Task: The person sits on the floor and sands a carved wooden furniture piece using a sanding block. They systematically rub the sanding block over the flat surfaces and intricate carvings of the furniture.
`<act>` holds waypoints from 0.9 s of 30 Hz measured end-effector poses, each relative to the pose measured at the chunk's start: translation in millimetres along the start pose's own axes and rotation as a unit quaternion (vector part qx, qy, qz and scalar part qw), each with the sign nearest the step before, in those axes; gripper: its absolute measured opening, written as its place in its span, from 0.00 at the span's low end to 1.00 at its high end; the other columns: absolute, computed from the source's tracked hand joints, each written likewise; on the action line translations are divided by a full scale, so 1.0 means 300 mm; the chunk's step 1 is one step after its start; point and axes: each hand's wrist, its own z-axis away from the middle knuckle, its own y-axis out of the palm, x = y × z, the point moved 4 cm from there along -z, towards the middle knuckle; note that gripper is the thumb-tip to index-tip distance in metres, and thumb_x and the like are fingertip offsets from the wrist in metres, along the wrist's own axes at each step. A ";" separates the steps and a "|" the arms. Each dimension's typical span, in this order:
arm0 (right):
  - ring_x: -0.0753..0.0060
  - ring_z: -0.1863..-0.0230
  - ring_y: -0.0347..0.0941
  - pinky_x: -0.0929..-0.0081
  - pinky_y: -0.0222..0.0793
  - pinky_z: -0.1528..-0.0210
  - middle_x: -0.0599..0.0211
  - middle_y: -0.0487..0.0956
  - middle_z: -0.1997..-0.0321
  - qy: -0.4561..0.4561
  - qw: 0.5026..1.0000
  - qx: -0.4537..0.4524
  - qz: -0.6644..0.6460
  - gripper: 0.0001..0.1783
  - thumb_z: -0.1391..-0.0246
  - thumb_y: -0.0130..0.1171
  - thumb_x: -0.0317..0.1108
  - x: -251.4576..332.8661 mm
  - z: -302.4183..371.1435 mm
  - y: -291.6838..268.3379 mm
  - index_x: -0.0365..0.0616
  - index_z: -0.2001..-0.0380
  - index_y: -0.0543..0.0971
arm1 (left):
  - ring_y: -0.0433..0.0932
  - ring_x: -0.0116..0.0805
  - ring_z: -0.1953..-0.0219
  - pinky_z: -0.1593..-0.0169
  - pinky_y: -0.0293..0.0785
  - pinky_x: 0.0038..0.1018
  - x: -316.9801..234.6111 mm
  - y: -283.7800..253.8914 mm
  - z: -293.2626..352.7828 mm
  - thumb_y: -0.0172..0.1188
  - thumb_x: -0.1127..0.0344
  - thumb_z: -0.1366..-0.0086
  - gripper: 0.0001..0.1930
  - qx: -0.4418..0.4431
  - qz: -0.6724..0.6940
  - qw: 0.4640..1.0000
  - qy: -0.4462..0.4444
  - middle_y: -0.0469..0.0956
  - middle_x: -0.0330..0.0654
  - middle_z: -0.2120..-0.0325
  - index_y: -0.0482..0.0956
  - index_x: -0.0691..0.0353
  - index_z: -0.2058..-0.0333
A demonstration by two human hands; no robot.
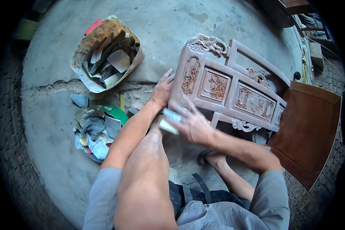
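Concrete floor (50, 130); carved wooden panel (234, 88) right of centre, right end hidden by brown board (308, 130). Right hand (197, 124) blurred, clamped on pale pad (168, 127); left hand (163, 91) at panel's left edge, grip can't tell.

Frame (230, 94): matt carved wood, beside left hand (163, 92) | board (306, 130): smooth, satiny wood, right of right hand (197, 125)
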 end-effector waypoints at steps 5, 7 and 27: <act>0.40 0.36 0.76 0.51 0.66 0.28 0.45 0.80 0.39 0.270 0.877 -0.225 -0.329 0.37 0.50 0.57 0.17 0.057 0.150 -0.005 0.39 0.32 0.73 | 0.63 0.57 0.26 0.26 0.64 0.44 -0.012 -0.003 0.005 0.65 0.61 0.36 0.31 0.009 -0.005 1.000 -0.022 0.72 0.46 0.33 0.75 0.51 0.34; 0.37 0.41 0.79 0.58 0.72 0.33 0.44 0.81 0.41 0.296 0.887 -0.206 -0.288 0.36 0.44 0.59 0.18 0.059 0.167 -0.028 0.39 0.30 0.71 | 0.62 0.57 0.26 0.26 0.64 0.44 -0.019 -0.007 0.006 0.65 0.61 0.37 0.32 0.011 -0.004 1.000 -0.022 0.72 0.45 0.33 0.74 0.51 0.33; 0.33 0.24 0.63 0.39 0.50 0.21 0.53 0.85 0.42 0.306 0.909 -0.283 -0.007 0.29 0.45 0.66 0.33 0.000 0.007 0.048 0.41 0.38 0.80 | 0.60 0.53 0.25 0.22 0.56 0.44 -0.015 0.006 0.000 0.65 0.55 0.35 0.29 0.041 -0.025 0.999 0.002 0.72 0.43 0.32 0.77 0.49 0.35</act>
